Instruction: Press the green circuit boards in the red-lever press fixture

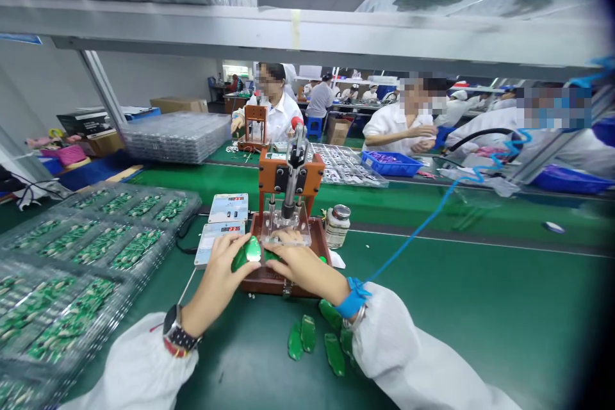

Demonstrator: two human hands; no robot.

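Note:
My left hand (221, 273) is closed round a small green circuit board (250, 250) at the front left of an orange-brown press fixture (288, 205). My right hand (300, 264) rests on the fixture's base, fingers pressed down on its nest; what lies under them is hidden. Several loose green boards (312, 336) lie on the green mat just in front of the fixture, between my wrists. A blue strap (353, 298) with a coiled blue cord circles my right wrist, and a watch (175, 333) sits on my left.
Clear trays of green boards (86, 256) fill the left side. Two small white meter boxes (223, 221) and a little jar (337, 225) flank the fixture. Beyond a green conveyor belt (432, 205), several people in white coats work at stations with blue bins.

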